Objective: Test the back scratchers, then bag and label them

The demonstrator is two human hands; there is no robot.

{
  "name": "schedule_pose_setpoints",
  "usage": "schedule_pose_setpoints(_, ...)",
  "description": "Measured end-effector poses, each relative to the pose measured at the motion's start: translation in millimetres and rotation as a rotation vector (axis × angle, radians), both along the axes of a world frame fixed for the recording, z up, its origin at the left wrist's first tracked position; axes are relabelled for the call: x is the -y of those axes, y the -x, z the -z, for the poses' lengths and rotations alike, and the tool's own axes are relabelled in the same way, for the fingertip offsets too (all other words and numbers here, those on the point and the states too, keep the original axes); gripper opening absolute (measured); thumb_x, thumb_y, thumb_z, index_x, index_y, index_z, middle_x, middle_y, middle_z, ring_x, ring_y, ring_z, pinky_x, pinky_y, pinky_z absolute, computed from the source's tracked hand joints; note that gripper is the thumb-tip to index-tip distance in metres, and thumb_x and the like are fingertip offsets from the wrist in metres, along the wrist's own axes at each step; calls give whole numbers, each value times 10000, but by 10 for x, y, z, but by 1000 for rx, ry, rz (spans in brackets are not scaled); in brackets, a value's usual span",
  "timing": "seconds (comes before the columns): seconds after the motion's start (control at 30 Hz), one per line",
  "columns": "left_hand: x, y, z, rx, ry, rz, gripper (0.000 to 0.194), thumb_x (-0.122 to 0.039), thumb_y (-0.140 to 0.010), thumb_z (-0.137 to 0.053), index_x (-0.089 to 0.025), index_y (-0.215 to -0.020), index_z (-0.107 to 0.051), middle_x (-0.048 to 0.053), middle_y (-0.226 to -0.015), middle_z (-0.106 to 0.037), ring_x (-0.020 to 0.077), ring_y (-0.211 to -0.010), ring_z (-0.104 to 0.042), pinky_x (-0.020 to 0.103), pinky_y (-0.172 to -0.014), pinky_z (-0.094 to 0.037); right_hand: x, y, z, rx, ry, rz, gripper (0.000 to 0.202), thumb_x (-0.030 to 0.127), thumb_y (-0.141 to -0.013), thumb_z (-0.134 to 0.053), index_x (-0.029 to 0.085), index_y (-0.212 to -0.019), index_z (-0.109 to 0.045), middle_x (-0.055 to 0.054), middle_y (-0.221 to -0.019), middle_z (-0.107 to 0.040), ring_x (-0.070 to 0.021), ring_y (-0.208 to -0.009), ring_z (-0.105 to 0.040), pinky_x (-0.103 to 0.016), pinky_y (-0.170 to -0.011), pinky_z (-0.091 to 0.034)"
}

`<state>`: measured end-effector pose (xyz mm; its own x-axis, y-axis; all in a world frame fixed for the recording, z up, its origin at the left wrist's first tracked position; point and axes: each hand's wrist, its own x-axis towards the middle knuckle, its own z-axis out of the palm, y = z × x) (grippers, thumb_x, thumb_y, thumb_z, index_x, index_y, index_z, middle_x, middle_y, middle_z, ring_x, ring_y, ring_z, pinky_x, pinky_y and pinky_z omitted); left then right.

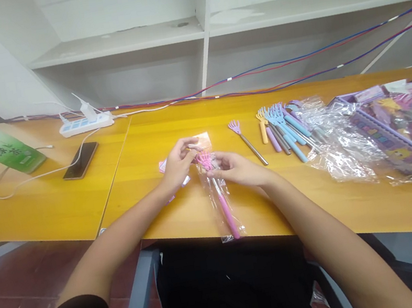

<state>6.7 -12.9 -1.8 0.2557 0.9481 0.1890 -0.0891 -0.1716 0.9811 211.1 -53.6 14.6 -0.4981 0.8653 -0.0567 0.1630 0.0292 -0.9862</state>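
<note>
A pink back scratcher (pixel 226 209) with a claw-shaped head lies inside a clear plastic bag (pixel 213 195), its handle toward the table's front edge. My left hand (pixel 180 162) is closed at the upper left of the bag, fingers bent by the pink claw and an orange card (pixel 204 141). On the other side, my right hand (pixel 238 168) pinches the bag just below the claw. Small printed cards (pixel 163 166) lie partly hidden under my left hand. To the right rests a loose purple-headed back scratcher (pixel 250 143) with a metal shaft.
A pile of colourful back scratchers (pixel 284 127) lies right of centre, beside crumpled clear bags (pixel 344 145) and a purple box (pixel 397 152) of packed ones. Leftward are a phone (pixel 81 160), a power strip (pixel 86 123) and a green bottle (pixel 2 150). Cables run along the back.
</note>
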Motion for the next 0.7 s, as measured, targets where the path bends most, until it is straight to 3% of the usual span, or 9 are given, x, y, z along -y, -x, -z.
schedule_pose_setpoints(0.17,-11,15,-9,36,75,-13,302,-236,-928,-684,-202,-1225,-640,56,-1056,-771,157,-967,-726,270,-829,-568,-7,-4,45,-60,-2,-39,474,403,-913,-795,225,-1338,-681,-81,-1210,-753,-230,-1055,-703,-439,-974,-604)
schedule_pose_setpoints(0.33,-18,22,-1,71,89,8,293,-301,-922,-737,-191,-1174,-638,95,-1127,-805,177,-1020,-749,299,-872,-576,-17,-17,64,-105,11,-65,494,380,-927,-784,235,-1381,-654,-87,-1274,-746,-243,-1149,-707,-468,-1048,-594)
schedule_pose_setpoints(0.5,-30,26,35,68,84,4,317,-403,-936,-744,-180,-1137,-638,102,-1129,-810,152,-907,-736,277,-806,-566,-16,-13,35,-113,4,-78,509,368,-928,-786,240,-1402,-649,-91,-1340,-732,-261,-1253,-682,-483,-1113,-568)
schedule_pose_setpoints(0.7,-6,31,-20,12,-3,-1,272,-208,-895,-695,-198,-1165,-659,66,-1091,-789,172,-1043,-734,269,-850,-562,7,6,20,-66,6,-68,431,397,-920,-784,208,-1293,-682,-91,-1236,-751,-239,-1097,-710,-444,-999,-592)
